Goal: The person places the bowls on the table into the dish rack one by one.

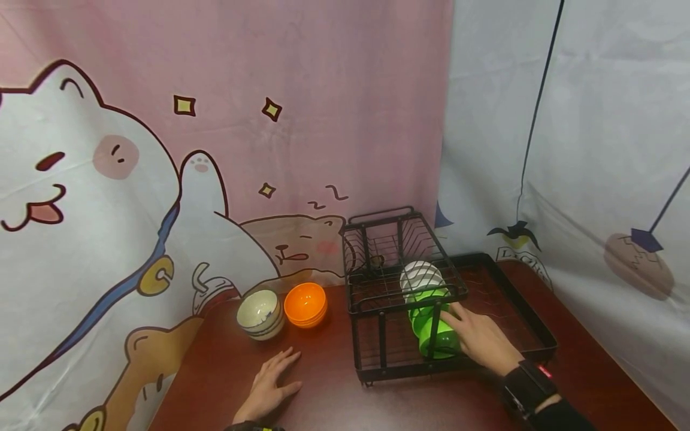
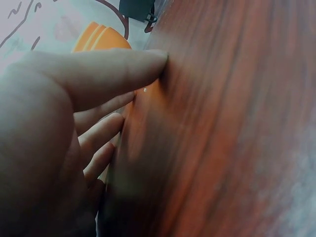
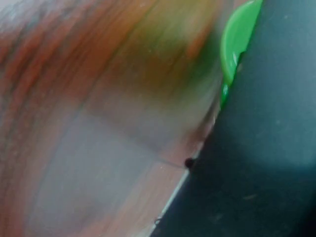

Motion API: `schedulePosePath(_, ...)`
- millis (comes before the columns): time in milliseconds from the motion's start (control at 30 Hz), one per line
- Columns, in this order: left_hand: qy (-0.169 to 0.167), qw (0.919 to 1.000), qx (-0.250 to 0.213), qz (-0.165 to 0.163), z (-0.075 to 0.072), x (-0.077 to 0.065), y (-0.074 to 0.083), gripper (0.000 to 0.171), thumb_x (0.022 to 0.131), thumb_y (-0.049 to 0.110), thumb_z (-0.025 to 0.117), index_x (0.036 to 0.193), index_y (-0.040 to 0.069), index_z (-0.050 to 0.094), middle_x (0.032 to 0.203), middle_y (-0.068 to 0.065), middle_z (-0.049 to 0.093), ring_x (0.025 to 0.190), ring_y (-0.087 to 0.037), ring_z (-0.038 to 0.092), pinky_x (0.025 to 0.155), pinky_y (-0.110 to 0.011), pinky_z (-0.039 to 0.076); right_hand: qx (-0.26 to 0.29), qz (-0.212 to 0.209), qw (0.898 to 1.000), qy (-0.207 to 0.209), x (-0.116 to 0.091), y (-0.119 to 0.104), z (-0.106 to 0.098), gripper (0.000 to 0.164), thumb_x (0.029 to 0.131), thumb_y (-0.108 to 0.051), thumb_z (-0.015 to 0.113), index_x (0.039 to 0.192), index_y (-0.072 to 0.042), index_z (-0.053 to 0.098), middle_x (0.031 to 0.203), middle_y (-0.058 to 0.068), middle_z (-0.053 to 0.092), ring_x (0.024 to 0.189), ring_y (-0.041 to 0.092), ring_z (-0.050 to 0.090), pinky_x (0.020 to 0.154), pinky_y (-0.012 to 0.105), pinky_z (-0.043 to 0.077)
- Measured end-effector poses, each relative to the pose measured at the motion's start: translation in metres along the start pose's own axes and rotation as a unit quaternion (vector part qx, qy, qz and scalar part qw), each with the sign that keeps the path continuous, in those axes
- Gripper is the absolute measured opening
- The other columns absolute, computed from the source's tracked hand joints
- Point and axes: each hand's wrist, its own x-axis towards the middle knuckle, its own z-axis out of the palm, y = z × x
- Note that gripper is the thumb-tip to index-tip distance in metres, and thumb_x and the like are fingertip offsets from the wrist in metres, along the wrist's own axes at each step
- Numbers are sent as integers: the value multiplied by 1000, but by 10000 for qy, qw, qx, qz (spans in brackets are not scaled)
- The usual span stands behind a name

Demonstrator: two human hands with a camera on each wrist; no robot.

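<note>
In the head view, green bowls [image 1: 438,335] stand tilted in a row on the lower level of a black two-tier dish rack [image 1: 366,376], with white bowls [image 1: 421,276] behind them. My right hand [image 1: 485,338] reaches in from the rack's right side, its fingertips right at the green bowls; I cannot tell whether they grip one. A green bowl's edge [image 3: 239,37] shows in the right wrist view. My left hand [image 1: 268,383] rests on the table with fingers spread and straight, holding nothing, in front of stacked orange bowls [image 1: 306,304] and stacked patterned pale bowls [image 1: 260,314].
A black tray [image 1: 530,317] adjoins the rack on the right. The brown table [image 1: 323,395] has wood grain. Behind it hangs a pink and white curtain [image 1: 345,120] with cartoon cats. In the right wrist view a dark panel [image 3: 261,163] fills the right side.
</note>
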Motion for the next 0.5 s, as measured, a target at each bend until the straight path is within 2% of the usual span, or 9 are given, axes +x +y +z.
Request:
schedulePosePath(100, -13, 10000, 1, -6, 0, 0, 1, 63, 85, 37, 83, 143, 25, 63, 161, -5, 50, 151, -38, 37, 114, -70, 27, 112, -25, 9998, 166, -2, 2, 1, 49, 75, -2, 71, 123, -15, 68, 101, 0, 53, 61, -2, 22, 50, 14, 19)
schedulePosePath(167, 49, 10000, -55, 39, 1, -1, 1, 62, 84, 36, 83, 142, 24, 64, 160, -5, 51, 150, -39, 38, 113, -70, 27, 224, -43, 9992, 316, -3, 3, 1, 45, 79, -8, 74, 124, -14, 70, 102, 1, 56, 61, -3, 25, 50, 13, 21)
schedulePosePath(333, 398, 9984, 12, 397, 4, -2, -2, 61, 83, 35, 84, 139, 22, 66, 154, -9, 56, 142, -39, 43, 105, -68, 31, 453, -40, 9975, 532, -5, 5, 1, 48, 78, -20, 85, 125, -16, 71, 106, 1, 61, 62, -7, 33, 50, 12, 25)
schedulePosePath(400, 274, 9991, 13, 315, 2, -2, 0, 61, 83, 36, 83, 140, 23, 65, 156, -9, 55, 143, -39, 42, 107, -69, 30, 538, 32, 9974, 486, -6, 6, 0, 49, 79, -25, 86, 125, -17, 71, 106, -1, 61, 62, -8, 34, 51, 12, 27)
schedulePosePath(500, -69, 9998, -199, -35, -4, 1, 1, 62, 85, 34, 83, 142, 23, 64, 160, -8, 50, 149, -40, 37, 113, -73, 24, 718, 129, 9964, 435, -7, 7, -3, 50, 79, -32, 88, 124, -20, 72, 107, -4, 62, 63, -10, 35, 52, 12, 29)
